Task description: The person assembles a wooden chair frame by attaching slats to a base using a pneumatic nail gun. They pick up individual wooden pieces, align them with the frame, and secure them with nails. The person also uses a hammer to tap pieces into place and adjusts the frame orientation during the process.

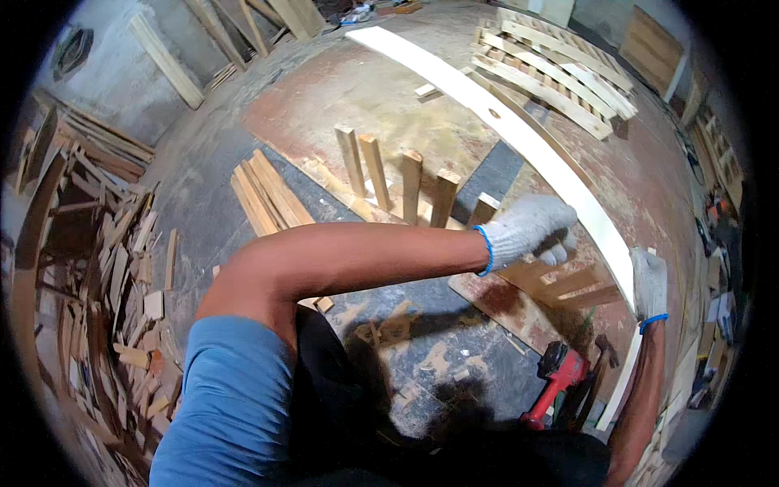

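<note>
At the far left of the picture we see a big messy pile of wood scraps [105, 300] on the floor. Above it, in the upper left, long boards [166, 61] lean on a grey wall. A bit to the right, in the middle left, a small stack of flat slats [268, 199] lies on the dusty floor [203, 162]. Near the middle, short wood posts [389, 178] stand up in a row. Our left arm in a blue sleeve comes up from the bottom and goes across the picture to the right. Our left hand [529, 229] wears a white glove, and its fingers are curled around the edge of a long pale plank [519, 134]. This plank runs from the top middle down to the right side, lying on top of the posts. At the lower right, a red power tool [556, 381] lies on the floor. In the upper right, a wood pallet [560, 73] lies flat. At the right side, our right hand [649, 284], also in a white glove, rests flat against the low end of the plank with its fingers straight. We cannot tell if it grips the plank or only presses on it.
</note>
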Motion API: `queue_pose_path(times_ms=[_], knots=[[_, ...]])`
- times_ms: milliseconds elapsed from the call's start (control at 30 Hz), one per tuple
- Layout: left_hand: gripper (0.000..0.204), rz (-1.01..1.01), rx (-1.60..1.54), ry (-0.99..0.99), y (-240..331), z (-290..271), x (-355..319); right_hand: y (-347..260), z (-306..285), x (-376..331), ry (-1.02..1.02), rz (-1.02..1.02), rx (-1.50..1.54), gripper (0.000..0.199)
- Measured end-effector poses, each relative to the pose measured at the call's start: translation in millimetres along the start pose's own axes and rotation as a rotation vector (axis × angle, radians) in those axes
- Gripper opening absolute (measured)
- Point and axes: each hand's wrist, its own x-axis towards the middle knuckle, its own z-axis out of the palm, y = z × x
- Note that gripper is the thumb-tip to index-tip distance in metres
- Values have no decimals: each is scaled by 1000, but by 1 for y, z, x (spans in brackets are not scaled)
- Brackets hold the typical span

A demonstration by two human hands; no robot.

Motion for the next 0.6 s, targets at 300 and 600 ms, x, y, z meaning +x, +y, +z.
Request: queue_pose_path(times_ms=[300, 600], knots=[[24, 411, 931, -153, -80, 34, -25, -1, 11, 51, -132, -49, -16, 32], [19, 580, 1167, -255, -59, 51, -42, 21, 36, 62, -228, -42, -53, 31]])
